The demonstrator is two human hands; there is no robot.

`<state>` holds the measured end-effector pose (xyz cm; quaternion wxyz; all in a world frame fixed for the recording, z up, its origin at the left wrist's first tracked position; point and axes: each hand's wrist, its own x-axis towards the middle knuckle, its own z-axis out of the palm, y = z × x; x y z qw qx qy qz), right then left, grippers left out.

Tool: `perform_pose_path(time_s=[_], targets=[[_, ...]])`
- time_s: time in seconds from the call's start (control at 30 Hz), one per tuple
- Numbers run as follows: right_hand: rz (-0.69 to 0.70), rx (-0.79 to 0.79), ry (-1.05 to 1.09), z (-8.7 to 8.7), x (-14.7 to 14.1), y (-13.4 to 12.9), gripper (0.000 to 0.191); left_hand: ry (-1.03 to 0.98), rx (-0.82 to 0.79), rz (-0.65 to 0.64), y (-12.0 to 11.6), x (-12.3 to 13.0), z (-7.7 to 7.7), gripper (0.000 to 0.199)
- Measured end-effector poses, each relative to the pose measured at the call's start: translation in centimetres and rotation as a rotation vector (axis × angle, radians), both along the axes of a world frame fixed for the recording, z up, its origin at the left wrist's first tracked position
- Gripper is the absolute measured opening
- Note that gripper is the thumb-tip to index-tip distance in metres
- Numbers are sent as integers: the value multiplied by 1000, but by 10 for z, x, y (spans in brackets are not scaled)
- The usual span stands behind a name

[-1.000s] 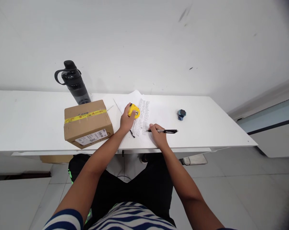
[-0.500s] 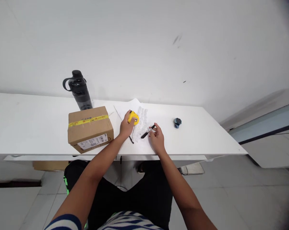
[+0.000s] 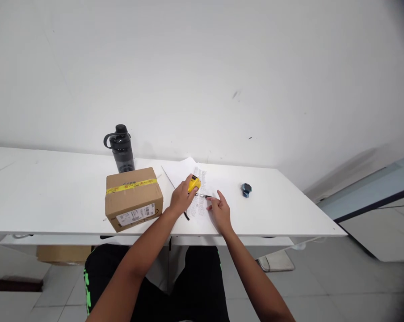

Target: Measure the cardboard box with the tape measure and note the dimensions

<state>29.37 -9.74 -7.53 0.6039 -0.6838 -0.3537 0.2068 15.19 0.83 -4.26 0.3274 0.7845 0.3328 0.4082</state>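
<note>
My left hand [image 3: 181, 197] is wrapped round a yellow tape measure [image 3: 194, 183], held over printed paper sheets [image 3: 201, 174] on the white table. A dark strap hangs below it onto the sheets. A black and clear pen [image 3: 202, 195] lies across the paper between the two hands. The fingers of my right hand [image 3: 219, 209] are apart, with the index finger raised, and touch or nearly touch the pen's right end. The pen's left end is close to the tape measure.
A taped cardboard box [image 3: 131, 197] stands on the table [image 3: 54, 192] left of my left forearm, with a dark bottle [image 3: 122, 150] behind it. A blue-black watch-like object [image 3: 246, 189] lies to the right. A wall [image 3: 188, 80] rises behind the table.
The pen has turned from slanting to nearly level, and the fingers of my right hand have spread off it. My left hand has tilted the tape measure. The camera view has shifted upward.
</note>
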Motion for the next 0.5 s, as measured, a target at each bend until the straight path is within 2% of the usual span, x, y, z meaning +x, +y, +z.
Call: perform_pose_path(time_s=[0.1, 0.2, 0.27, 0.3, 0.37, 0.4, 0.5], targets=[[38, 106, -210, 10, -5, -1, 73, -167, -88, -22, -11, -6, 8, 61], [154, 310, -262, 35, -24, -3, 71, -370, -144, -91, -39, -17, 16, 59], [329, 435, -169, 62, -49, -4, 74, -449, -124, -112, -62, -27, 22, 69], [476, 511, -116, 77, -64, -6, 79, -480, -83, -95, -73, -35, 27, 79], [776, 609, -36, 107, -98, -10, 88, -508, 6, 29, -94, -57, 43, 90], [865, 648, -40, 122, -115, -10, 88, -493, 39, 119, -102, -71, 56, 91], [859, 738, -159, 162, -158, 2, 79, -364, 79, 414, -114, -121, 103, 81]])
